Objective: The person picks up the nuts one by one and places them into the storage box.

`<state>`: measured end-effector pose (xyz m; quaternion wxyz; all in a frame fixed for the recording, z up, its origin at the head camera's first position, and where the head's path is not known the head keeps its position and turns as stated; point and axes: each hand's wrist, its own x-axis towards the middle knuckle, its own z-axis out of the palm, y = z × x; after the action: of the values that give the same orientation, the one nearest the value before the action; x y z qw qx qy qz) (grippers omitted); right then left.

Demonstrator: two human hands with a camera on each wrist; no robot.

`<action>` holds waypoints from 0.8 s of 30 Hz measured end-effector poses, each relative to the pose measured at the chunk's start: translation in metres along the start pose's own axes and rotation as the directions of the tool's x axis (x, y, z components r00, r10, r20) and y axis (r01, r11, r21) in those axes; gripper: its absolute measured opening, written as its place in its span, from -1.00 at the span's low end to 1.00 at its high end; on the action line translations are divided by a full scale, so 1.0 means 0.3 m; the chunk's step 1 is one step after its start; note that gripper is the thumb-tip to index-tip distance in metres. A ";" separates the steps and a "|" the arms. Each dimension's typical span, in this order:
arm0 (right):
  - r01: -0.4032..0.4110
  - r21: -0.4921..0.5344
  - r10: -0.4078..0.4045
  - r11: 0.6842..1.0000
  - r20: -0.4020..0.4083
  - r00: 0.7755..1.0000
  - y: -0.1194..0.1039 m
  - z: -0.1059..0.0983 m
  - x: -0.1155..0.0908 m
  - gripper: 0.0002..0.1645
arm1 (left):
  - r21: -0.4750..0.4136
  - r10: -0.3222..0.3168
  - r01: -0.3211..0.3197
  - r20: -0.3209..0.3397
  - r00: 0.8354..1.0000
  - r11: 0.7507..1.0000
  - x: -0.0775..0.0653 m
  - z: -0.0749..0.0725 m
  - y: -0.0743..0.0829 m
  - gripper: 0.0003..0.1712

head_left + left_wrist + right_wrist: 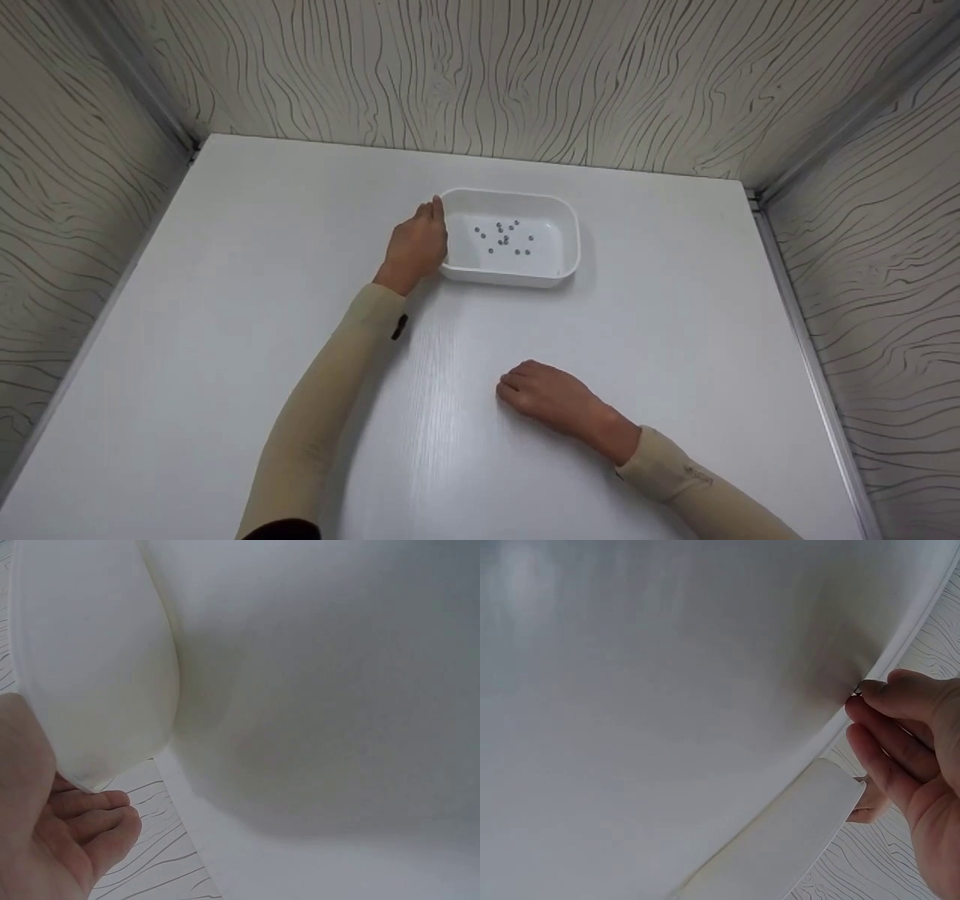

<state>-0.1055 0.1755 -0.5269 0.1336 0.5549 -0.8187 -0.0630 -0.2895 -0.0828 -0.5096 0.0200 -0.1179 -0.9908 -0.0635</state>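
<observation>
A white rectangular tub (510, 277) with rounded corners stands toward the back of the table. Several small grey metallic balls (501, 241) lie scattered on its floor. My left hand (418, 241) grips the tub's left end by the rim; in the left wrist view its curled fingers (105, 829) show under the rim edge. Nearer the front, my right hand (551, 396) is held above the table, apart from the tub. Between its thumb and index fingertip, the right wrist view shows a tiny dark shiny piece (857, 692), probably one such ball, mostly hidden by the fingertips.
The white tabletop (225, 337) carries the tub. A wood-grain patterned panel (450, 82) rises behind the table's back edge, with similar panels at the left and right (892, 300). Metal rails run along the side edges.
</observation>
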 end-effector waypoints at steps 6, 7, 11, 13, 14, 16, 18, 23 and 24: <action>-0.006 0.012 0.006 1.000 -0.003 1.000 0.008 0.000 -0.003 -0.66 | -0.018 0.001 0.000 0.022 1.000 1.000 -0.001 0.000 -0.001 -0.36; -0.007 0.015 0.007 1.000 0.001 1.000 0.009 -0.001 -0.003 -0.66 | -0.020 0.001 -0.001 0.025 1.000 1.000 -0.001 0.000 -0.001 -0.36; -0.017 0.036 0.016 0.999 0.023 1.000 0.012 -0.003 -0.001 -0.66 | -0.019 0.001 -0.001 0.023 1.000 1.000 -0.002 0.000 -0.001 -0.35; -0.022 0.052 0.021 0.998 0.034 0.999 0.012 -0.004 -0.001 -0.66 | -0.017 0.000 0.000 0.017 1.000 1.000 -0.002 0.002 0.000 -0.35; -0.023 0.056 0.021 0.998 0.040 0.999 0.012 -0.003 -0.001 -0.66 | -0.015 0.001 0.000 0.013 1.000 1.000 -0.001 0.003 0.000 -0.35; -0.025 0.058 0.022 0.998 0.047 0.999 0.011 -0.002 -0.002 -0.66 | -0.012 0.002 -0.001 0.008 1.000 1.000 -0.001 0.003 0.001 -0.36; -0.025 0.057 0.023 0.998 0.048 0.999 0.010 -0.001 -0.004 -0.66 | -0.012 0.002 -0.002 0.004 1.000 1.000 -0.001 0.003 0.001 -0.36; -0.023 0.035 0.021 0.999 0.040 0.999 0.009 -0.003 -0.001 -0.67 | -0.025 -0.010 0.010 0.010 1.000 1.000 0.001 -0.004 0.003 -0.36; -0.022 0.031 0.021 0.999 0.040 0.999 0.009 -0.004 0.000 -0.66 | -0.028 -0.012 0.012 0.014 1.000 1.000 0.001 -0.005 0.003 -0.36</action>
<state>-0.1076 0.1766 -0.5251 0.1093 0.5466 -0.8281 -0.0598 -0.2895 -0.0819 -0.5079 0.0110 -0.1126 -0.9906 -0.0765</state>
